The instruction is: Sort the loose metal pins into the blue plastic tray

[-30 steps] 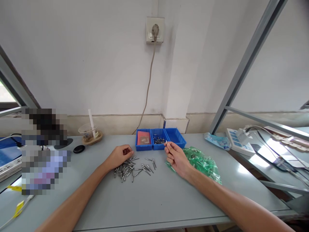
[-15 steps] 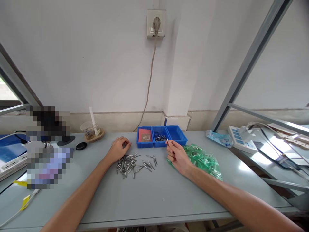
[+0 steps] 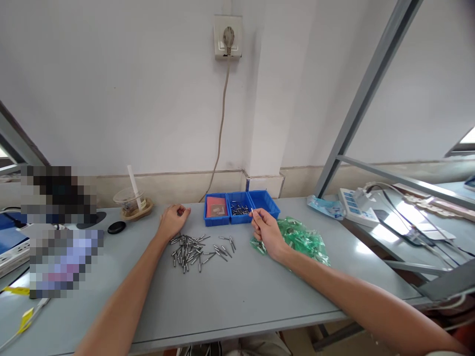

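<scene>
My right hand (image 3: 267, 233) pinches a small, thin metal pin (image 3: 252, 211) between thumb and forefinger, upright at the front edge of the middle blue tray (image 3: 241, 218). That tray has many small metal pieces (image 3: 238, 208) in it. Under and beside my right wrist lies a green plastic bag (image 3: 302, 241) with metal parts inside. My left hand (image 3: 172, 220) rests on the table with its fingers curled; what is in them, if anything, is hidden. Just in front of it spreads a loose heap of metal pins (image 3: 187, 251), with several more lying to its right.
Left of the middle tray, a blue tray (image 3: 217, 221) holds a pink card and a small clear packet. Another blue tray (image 3: 265, 201) adjoins on the right. A clear cup (image 3: 128, 197), a black round lid (image 3: 116, 227), a blue packet (image 3: 326, 207) and a power strip (image 3: 358, 210) stand around.
The view has swung slightly right. My left hand has drawn a little back and left from the heap. My right hand still holds the pin by the middle tray.
</scene>
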### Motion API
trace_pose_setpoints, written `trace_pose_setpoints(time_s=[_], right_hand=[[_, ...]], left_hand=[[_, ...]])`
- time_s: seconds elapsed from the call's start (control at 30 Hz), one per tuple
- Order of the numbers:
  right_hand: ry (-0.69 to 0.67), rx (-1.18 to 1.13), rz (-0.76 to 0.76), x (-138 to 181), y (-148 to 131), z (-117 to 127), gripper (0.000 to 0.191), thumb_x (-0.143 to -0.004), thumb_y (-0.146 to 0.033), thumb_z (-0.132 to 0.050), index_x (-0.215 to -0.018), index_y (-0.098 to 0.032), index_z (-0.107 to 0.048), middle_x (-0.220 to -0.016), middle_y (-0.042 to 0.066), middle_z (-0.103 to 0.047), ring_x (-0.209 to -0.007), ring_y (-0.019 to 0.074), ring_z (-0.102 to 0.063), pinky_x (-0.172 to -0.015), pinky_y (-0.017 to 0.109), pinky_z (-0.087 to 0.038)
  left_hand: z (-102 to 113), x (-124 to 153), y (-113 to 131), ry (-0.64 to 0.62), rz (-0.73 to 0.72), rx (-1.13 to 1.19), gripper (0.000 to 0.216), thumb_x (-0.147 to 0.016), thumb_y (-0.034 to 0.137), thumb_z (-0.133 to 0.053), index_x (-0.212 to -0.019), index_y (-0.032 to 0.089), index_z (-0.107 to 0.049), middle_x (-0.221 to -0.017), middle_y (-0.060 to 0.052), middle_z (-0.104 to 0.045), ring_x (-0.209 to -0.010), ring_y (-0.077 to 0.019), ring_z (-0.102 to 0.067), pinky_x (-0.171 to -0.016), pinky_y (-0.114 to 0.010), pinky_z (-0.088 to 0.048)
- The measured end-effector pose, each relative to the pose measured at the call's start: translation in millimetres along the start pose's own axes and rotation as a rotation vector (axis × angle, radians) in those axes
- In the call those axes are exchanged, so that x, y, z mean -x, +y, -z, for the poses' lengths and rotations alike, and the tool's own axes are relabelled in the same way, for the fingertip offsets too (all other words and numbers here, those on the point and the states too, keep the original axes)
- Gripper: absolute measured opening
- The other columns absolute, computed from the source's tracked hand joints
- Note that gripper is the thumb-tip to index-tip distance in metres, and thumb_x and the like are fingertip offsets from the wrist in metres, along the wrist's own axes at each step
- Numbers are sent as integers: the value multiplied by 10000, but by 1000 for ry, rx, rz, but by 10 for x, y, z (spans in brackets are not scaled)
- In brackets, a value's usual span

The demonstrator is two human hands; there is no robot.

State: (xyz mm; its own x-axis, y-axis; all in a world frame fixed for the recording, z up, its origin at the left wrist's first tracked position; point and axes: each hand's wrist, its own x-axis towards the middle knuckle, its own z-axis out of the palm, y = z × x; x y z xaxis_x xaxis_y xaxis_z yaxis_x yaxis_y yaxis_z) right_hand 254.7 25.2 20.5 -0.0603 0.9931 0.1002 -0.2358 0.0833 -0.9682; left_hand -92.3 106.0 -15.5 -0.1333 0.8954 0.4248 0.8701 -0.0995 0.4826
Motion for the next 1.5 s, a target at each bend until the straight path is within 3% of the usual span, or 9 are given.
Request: trace_pose_setpoints(time_s=[0.1,0.2,0.37,0.47,0.63,0.83,0.97,1.3,1.5], right_hand=[[-33,166,129,-37,-21,12,430,-937,-676,-651,-963,-248,-615,-652,-73,-404,-492,93,-245,-443,245,-199],[-26,359,286,-82,-68,41,362,-1026,-610,-546,-992,-254,-601,-716,-35,-498,-569,137,-415,-508,273,-322],[-52,917,587,-225,-146,199,269,-1126,-455,-381,-1126,-268,-575,-800,-1,-627,-671,193,-568,-665,326,-446],[-103,1182,838,-381,-176,320,297,-1139,-374,-314,-1153,-241,-580,-976,79,-713,-863,245,-654,-797,366,-480],[-138,1297,908,-684,-245,395,342,-1130,-395,-321,-1097,-220,-613,-966,116,-727,-900,281,-637,-898,414,-448],[-41,1440,928,-1007,-386,337,383,-1149,-292,-217,-1174,-184,-584,-1022,141,-720,-935,285,-620,-874,388,-413],[-112,1611,989,-1212,-450,369,366,-1140,-281,-287,-1145,-151,-630,-1069,173,-729,-985,303,-592,-920,401,-363],[-97,1916,1057,-1567,-551,689,406,-1097,-142,-258,-1154,-82,-655,-1013,206,-690,-911,328,-522,-831,425,-302],[-174,1981,1094,-1606,-620,858,330,-1050,-85,-350,-1091,-120,-675,-997,179,-694,-887,309,-519,-800,406,-295]], left_hand=[[-13,-34,13,43,59,-34,349,-945,557,-574,-907,226,-679,-1048,-102,-693,-1105,-331,-623,-949,-455,-473],[-24,-56,22,99,119,-71,362,-939,575,-589,-1012,226,-648,-1153,-138,-657,-1198,-375,-579,-995,-528,-459],[-13,-93,52,196,167,-119,468,-949,608,-566,-1182,203,-589,-1283,-192,-591,-1270,-430,-521,-1026,-601,-427],[2,-96,88,223,140,-142,534,-937,624,-581,-1253,193,-567,-1339,-209,-555,-1306,-452,-486,-1052,-602,-398],[19,-80,141,274,7,-193,570,-951,613,-569,-1314,174,-547,-1377,-235,-523,-1317,-469,-466,-1073,-592,-356],[28,-134,151,239,-146,-257,589,-967,601,-567,-1345,150,-532,-1429,-261,-498,-1323,-474,-461,-1089,-585,-317],[29,-211,148,242,-217,-374,529,-1024,544,-496,-1351,131,-539,-1432,-263,-513,-1284,-461,-484,-1060,-556,-340],[163,-445,18,166,-358,-442,433,-1058,408,-421,-1372,146,-564,-1465,-240,-524,-1296,-433,-488,-1092,-559,-309],[234,-566,-22,107,-419,-443,414,-1043,346,-440,-1393,166,-569,-1491,-233,-524,-1334,-422,-474,-1114,-579,-300]])
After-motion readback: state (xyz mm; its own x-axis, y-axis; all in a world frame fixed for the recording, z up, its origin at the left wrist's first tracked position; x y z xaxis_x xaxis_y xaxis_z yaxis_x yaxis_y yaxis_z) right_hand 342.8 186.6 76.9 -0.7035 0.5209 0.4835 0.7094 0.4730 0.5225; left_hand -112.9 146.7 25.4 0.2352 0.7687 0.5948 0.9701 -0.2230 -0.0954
